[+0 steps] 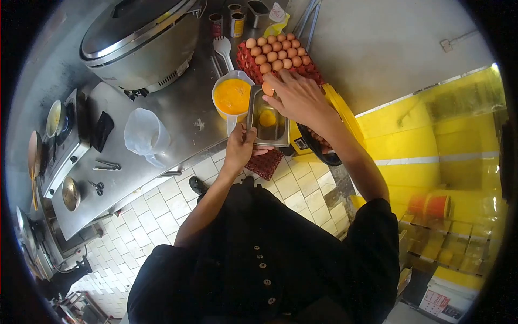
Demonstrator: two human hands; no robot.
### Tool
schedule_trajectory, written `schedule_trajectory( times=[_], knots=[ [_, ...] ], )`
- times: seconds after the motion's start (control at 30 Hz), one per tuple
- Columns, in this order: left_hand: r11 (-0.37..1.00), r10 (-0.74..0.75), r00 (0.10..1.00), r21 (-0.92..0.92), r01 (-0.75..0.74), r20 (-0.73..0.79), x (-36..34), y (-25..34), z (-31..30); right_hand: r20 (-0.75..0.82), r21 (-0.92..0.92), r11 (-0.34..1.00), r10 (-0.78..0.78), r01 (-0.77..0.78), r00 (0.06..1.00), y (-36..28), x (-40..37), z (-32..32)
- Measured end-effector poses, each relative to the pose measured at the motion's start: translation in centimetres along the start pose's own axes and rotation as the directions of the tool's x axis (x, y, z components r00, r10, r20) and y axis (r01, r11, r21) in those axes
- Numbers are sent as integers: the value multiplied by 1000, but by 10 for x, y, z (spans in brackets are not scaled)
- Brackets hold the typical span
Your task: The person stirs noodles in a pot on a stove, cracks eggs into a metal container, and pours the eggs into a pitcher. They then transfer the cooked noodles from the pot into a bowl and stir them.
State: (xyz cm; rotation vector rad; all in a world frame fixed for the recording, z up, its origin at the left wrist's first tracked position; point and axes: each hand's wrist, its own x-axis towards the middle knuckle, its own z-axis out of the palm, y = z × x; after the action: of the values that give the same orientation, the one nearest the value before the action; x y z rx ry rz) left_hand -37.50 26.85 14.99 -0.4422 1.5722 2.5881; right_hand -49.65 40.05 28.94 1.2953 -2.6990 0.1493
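A person in black clothing, seen from above, stands at a stainless steel bench (189, 110) with both hands over its near edge. The right hand (294, 98) grips a single egg (268, 88) between thumb and fingers, just at the far end of a metal container. The egg is smooth, rounded and light orange-brown; whether its shell is cracked cannot be told, as the fingers cover part of it. The left hand (241, 148) grasps that metal container (276, 135) by its side and near end, thumb on top. The container is rectangular, deep-sided and silvery, and inside lies a rounded, glossy, bright yellow yolk (267, 117).

Just to the left of the container stands a whitish plastic jug (231, 120) holding deep orange-yellow liquid egg (231, 97) with paler, frothy patches on its surface. Beyond the right hand, a red tray (314, 74) carries rows of whole brown eggs (282, 54), all much alike in colour. A white slotted utensil (223, 49) lies beside the tray, and farther left on the bench sits a translucent jug (144, 132).
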Motion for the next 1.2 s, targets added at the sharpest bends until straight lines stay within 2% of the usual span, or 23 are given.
schedule_trajectory(
  times=[0.03,0.13,0.17,0.2,0.27,0.3,0.33,0.37,0.43,0.5,0.53,0.67,0.77,0.83,0.87,0.9,0.97,1.0,1.03,1.1,1.13,1.17,1.2],
  knots=[
    [1000,4,1000,4,-4,-12,-1,2,1,-63,43,999,-20,23,998,7,-4,12],
    [1000,-6,1000,26,6,-11,-1,7,4,-307,412,903,13,120,952,30,-13,53],
    [999,-14,1000,36,15,-7,-1,8,2,-398,562,811,97,159,912,36,-17,62],
    [999,-22,1000,46,23,-6,-1,8,-1,-393,750,651,294,119,872,42,-27,77],
    [994,-33,999,99,37,-36,-1,7,-7,-246,968,204,627,149,739,53,-49,124],
    [993,-30,998,117,36,-53,0,6,-11,-165,977,214,718,11,676,68,-69,149],
    [990,-25,997,135,34,-72,0,6,-14,-32,999,23,811,23,584,81,-90,177],
    [989,-39,995,139,51,-92,-2,12,-14,115,984,-166,865,62,489,94,-112,210],
    [993,-79,993,86,87,-91,-1,15,-22,360,923,-383,889,28,284,137,-170,296],
    [991,-128,985,19,131,-113,1,19,-27,502,854,-519,844,45,189,174,-221,338],
    [990,-137,984,-27,135,-113,2,22,-30,524,837,-539,839,94,146,192,-240,353],
    [966,-184,970,-212,149,-156,4,23,-48,440,815,-412,898,407,29,240,-287,366],
    [930,-255,947,-319,184,-198,5,27,-58,531,758,-498,846,421,43,254,-288,369],
    [803,-365,922,-545,242,-128,12,19,-77,295,954,-293,955,69,-22,237,-247,340],
    [717,-409,909,-645,266,-80,18,12,-90,158,981,-159,987,-115,-18,228,-224,326],
    [604,-411,910,-729,322,62,25,2,-105,-350,793,396,918,-462,187,233,-206,326],
    [295,-411,871,-866,405,268,28,-2,-109,-346,874,401,910,-276,227,217,-143,304],
    [127,-383,848,-888,442,367,30,-2,-108,-404,827,491,858,-273,317,203,-109,277],
    [29,-282,830,-861,508,481,28,6,-96,-456,773,578,793,-261,405,188,-75,248],
    [-38,-201,840,-861,508,504,27,1,-93,-589,549,815,535,-186,606,172,-10,221],
    [-71,-157,844,-858,508,513,26,0,-92,-517,558,816,485,-152,705,154,17,200],
    [-55,-189,848,-868,494,495,26,2,-90,-439,570,813,424,-120,792,137,39,187],
    [-15,-185,859,-875,483,477,26,-2,-93,-378,488,853,398,-185,836,129,57,192]
  ],
)
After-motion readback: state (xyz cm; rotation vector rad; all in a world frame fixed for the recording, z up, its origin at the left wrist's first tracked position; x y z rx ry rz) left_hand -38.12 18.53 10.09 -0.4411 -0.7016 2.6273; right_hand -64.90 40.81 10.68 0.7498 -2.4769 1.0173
